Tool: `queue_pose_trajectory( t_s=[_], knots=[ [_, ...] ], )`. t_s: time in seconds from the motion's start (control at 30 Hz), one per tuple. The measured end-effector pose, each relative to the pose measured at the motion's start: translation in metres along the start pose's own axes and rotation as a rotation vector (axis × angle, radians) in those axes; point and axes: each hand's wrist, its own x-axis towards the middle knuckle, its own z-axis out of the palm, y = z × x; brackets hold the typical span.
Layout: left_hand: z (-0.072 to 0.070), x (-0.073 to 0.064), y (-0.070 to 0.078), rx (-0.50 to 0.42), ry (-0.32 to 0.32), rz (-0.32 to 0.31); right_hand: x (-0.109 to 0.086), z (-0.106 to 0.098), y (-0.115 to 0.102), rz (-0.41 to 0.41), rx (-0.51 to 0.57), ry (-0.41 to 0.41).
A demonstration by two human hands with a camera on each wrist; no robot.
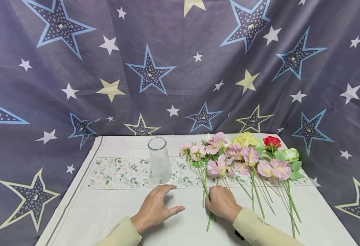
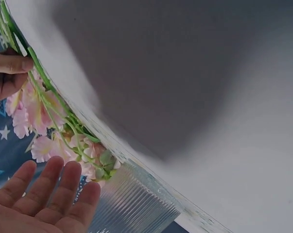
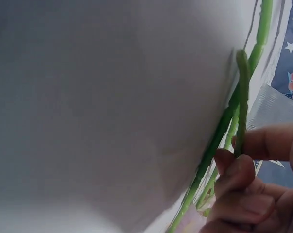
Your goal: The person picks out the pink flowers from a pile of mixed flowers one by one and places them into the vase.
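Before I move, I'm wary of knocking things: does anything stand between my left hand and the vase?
Nothing visible does: your left hand is just in front of the vase, with the flowers off to the right.

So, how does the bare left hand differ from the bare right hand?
The bare left hand holds nothing, its thumb spread wide, whereas the bare right hand pinches a thin green stem. The left hand is near the clear, ribbed vase; the right hand is near the pink, ruffled flowers. Both come out of pale beige sleeves.
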Motion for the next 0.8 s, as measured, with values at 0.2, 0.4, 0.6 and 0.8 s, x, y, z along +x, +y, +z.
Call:
queue_pose_trajectory(
  t_s=[0.2,0.4,0.6,0.8],
  knots=[
    [0.001,0.000,0.001,-0.006,-0.004,-0.008,-0.001,-0.004,0.000,0.035,0.121,0.015],
    [0.002,0.000,0.001,-0.009,0.006,-0.012,-0.004,-0.008,-0.003,0.057,0.208,0.033],
    [0.003,0.000,0.001,-0.016,0.003,-0.020,-0.005,-0.009,-0.005,0.081,0.254,0.058],
    [0.004,0.001,0.004,-0.031,-0.001,-0.033,-0.008,-0.010,-0.006,0.094,0.279,0.070]
  ],
)
